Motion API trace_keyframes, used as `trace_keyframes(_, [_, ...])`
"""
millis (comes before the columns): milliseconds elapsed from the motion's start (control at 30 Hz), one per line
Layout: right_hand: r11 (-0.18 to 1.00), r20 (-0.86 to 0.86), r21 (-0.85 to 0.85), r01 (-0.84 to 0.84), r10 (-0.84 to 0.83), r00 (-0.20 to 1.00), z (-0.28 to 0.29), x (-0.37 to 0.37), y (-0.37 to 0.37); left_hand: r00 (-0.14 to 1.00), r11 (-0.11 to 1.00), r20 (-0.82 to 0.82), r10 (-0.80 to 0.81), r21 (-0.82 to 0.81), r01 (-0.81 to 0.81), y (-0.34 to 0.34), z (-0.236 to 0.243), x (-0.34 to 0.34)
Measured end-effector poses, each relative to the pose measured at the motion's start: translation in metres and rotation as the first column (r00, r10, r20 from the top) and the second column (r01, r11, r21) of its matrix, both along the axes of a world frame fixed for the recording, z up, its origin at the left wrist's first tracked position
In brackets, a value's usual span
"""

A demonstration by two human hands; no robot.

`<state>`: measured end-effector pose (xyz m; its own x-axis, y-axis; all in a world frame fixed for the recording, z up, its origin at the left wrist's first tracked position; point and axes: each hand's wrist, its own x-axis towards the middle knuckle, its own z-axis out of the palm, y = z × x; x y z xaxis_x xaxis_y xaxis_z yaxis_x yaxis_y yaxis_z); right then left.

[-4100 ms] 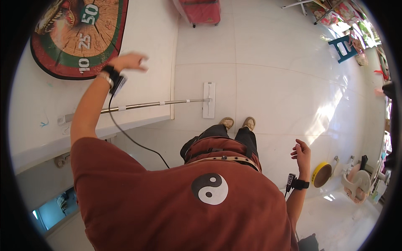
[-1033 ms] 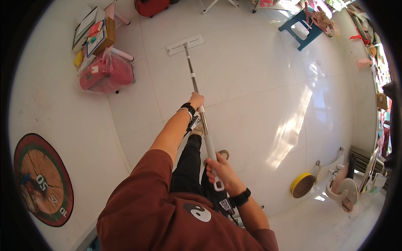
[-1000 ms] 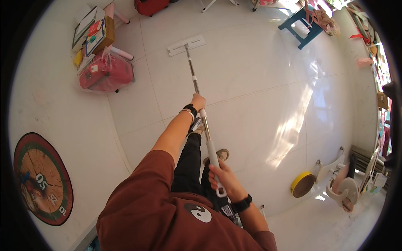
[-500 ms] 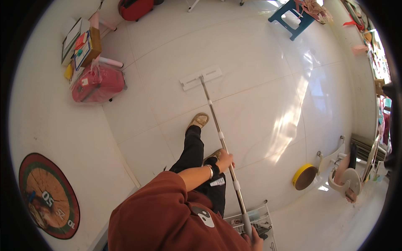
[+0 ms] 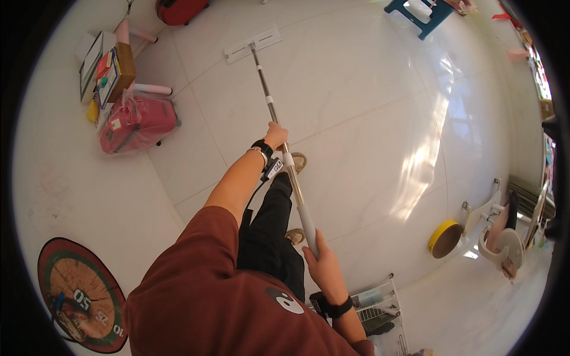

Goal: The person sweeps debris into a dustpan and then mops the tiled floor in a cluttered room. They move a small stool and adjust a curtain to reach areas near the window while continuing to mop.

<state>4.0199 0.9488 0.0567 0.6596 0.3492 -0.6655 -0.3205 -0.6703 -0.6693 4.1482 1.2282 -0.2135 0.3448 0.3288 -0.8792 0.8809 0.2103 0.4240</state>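
My left hand is closed round the steel pole of a flat mop. Lower down, my right hand grips the grey handle at the pole's near end. The white rectangular mop head lies on the pale tiled floor at the far end of the pole. My legs and feet show beneath the pole, partly hidden by it and my left arm.
At left are a red wrapped suitcase, stacked boards and boxes, and a round dartboard-like mat. A red object and blue stool are at the back. A yellow-rimmed disc and wire rack stand at right.
Earlier my hands were empty beside the mop; now both hold it. In the last half second the mop head has moved forward and my left hand has risen along with the pole.
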Motion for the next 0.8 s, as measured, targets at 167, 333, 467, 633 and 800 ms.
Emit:
trace_keyframes(167, [0.952, -0.078, -0.306, -0.013, -0.012, 0.997, 0.047, -0.124, -0.123, 0.988, 0.988, 0.057, -0.14, -0.055, 0.143, -0.132, -0.015, -0.11])
trace_keyframes(333, [0.864, -0.099, -0.463, 0.198, -0.273, 0.957, 0.156, -0.287, -0.238, 0.986, 0.935, -0.018, -0.167, -0.32, 0.153, -0.323, 0.024, -0.266])
trace_keyframes(467, [0.685, -0.108, -0.728, -0.03, -0.071, 0.992, 0.284, -0.384, -0.299, 0.963, 0.717, -0.159, -0.218, -0.696, 0.048, -0.447, 0.104, -0.366])
trace_keyframes(633, [0.561, -0.114, -0.827, -0.028, -0.118, 0.986, 0.319, -0.423, -0.305, 0.972, 0.675, -0.176, -0.153, -0.737, -0.027, -0.477, 0.149, -0.396])
trace_keyframes(800, [0.665, -0.091, -0.747, -0.007, -0.092, 0.992, 0.257, -0.335, -0.298, 0.991, 0.701, -0.09, 0.101, -0.7, -0.135, -0.416, 0.117, -0.332])
